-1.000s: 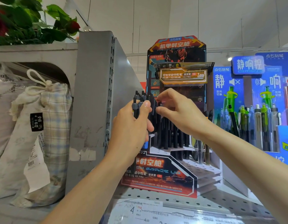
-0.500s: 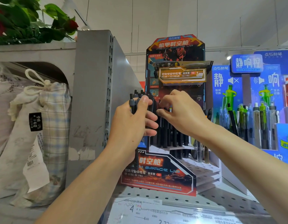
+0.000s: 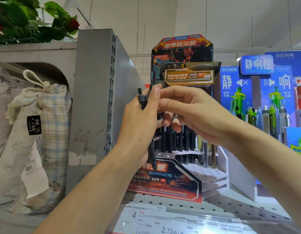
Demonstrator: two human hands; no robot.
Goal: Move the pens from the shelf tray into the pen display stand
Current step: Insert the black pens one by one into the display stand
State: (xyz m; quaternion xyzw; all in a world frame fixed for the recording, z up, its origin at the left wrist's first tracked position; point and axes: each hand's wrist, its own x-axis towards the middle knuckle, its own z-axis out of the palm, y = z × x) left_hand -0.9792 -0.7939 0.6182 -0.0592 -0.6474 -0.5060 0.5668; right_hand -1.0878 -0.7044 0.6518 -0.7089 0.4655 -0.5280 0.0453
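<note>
My left hand (image 3: 140, 122) is closed around a bundle of black pens (image 3: 141, 102), whose clicker tops stick out above my thumb and whose tips show below my palm. My right hand (image 3: 190, 112) is pressed against the left one, its fingers curled at the bundle; I cannot tell whether it pinches a pen. Behind both hands stands the red and black pen display stand (image 3: 165, 176) with several black pens (image 3: 178, 141) upright in its upper rows. Its lower white stepped rows (image 3: 207, 173) show open holes.
A grey metal shelf upright (image 3: 94, 98) stands just left of the stand. Cloth drawstring bags (image 3: 36, 132) fill the left shelf. A blue display (image 3: 271, 105) with green and grey pens is at the right. The perforated shelf (image 3: 230, 208) and price labels (image 3: 156, 222) lie below.
My left hand has lifted the pen bundle higher and tilted it. My right hand has come in over the left hand's fingers. The view has shifted slightly.
</note>
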